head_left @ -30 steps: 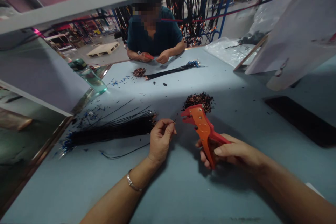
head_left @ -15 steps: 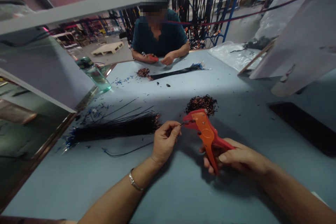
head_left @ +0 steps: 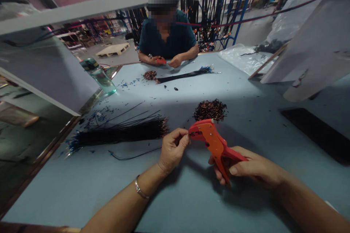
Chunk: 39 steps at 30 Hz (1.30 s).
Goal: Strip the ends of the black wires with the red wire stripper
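Note:
My left hand (head_left: 174, 150) pinches a thin black wire (head_left: 136, 155) close to one end; the rest trails left across the table. Wrapped around the handles of red and orange wire strippers (head_left: 214, 138) is my right hand (head_left: 240, 165). The jaws of the tool meet the left fingertips, and the wire's tip is hidden there. Left of my left hand lies a thick bundle of black wires (head_left: 117, 133), with copper-coloured ends to the right and blue ends to the left. Just behind the tool sits a pile of short dark and copper-coloured scraps (head_left: 209, 110).
Across the blue-grey table (head_left: 175, 204) a co-worker (head_left: 168, 38) holds a red tool beside a second wire bundle (head_left: 186, 75). A water bottle (head_left: 101, 78) stands at the left edge. A flat black object (head_left: 317, 133) lies right. A white bar (head_left: 115, 7) spans overhead.
The strippers' jaws have come right up to my left fingertips, covering the bit of wire that showed between them. The tool has tilted and lowered slightly.

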{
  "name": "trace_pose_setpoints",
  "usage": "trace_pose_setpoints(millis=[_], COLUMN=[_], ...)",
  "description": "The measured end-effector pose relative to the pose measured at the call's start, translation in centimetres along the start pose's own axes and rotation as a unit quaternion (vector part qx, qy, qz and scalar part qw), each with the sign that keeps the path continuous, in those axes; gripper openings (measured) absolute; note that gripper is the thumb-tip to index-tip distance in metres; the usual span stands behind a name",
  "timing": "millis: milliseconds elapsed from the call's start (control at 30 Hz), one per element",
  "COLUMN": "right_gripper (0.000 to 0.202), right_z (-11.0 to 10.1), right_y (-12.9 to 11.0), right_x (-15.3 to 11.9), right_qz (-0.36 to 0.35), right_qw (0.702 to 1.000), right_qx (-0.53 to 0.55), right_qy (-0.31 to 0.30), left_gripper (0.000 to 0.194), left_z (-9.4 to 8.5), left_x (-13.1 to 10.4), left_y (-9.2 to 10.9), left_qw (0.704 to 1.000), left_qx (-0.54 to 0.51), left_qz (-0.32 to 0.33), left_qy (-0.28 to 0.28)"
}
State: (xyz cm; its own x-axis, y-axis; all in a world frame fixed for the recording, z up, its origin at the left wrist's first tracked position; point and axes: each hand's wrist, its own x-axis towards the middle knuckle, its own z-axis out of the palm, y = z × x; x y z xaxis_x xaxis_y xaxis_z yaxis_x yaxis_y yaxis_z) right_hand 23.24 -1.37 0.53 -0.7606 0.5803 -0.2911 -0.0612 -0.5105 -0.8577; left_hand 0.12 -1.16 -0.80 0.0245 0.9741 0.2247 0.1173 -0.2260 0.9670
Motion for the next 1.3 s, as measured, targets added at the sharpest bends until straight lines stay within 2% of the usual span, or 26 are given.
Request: trace_pose_setpoints(millis=[233,433,700,1100,1300], right_gripper=[0.035,0.032,0.036,0.031,0.039], right_z=[-0.3,0.0,0.0,0.7,0.8], right_y=[0.1,0.2,0.7,1.0,2.0], right_x=[0.0,0.3,0.3,0.5,1.0], right_qz=[-0.012,-0.016,-0.004,-0.020,-0.038], right_qw=[1.000,0.999,0.998,0.991,0.989], right_qx=[-0.022,-0.035,-0.053,-0.105,-0.102], right_qy=[-0.014,0.000,0.039,0.081,0.102], left_gripper=[0.019,0.018,0.020,0.026,0.023], left_z=[0.0,-0.1,-0.2,0.0,-0.1], left_x=[0.0,0.0,0.2,0.3,0.3], left_y=[0.3,0.1,0.3,0.4,0.4], left_qw=[1.000,1.000,0.999,0.999,0.999], left_qx=[0.002,0.007,0.020,0.022,0.032], left_qz=[0.020,0.028,0.024,-0.007,0.000], left_qy=[-0.003,0.003,0.011,0.021,0.021])
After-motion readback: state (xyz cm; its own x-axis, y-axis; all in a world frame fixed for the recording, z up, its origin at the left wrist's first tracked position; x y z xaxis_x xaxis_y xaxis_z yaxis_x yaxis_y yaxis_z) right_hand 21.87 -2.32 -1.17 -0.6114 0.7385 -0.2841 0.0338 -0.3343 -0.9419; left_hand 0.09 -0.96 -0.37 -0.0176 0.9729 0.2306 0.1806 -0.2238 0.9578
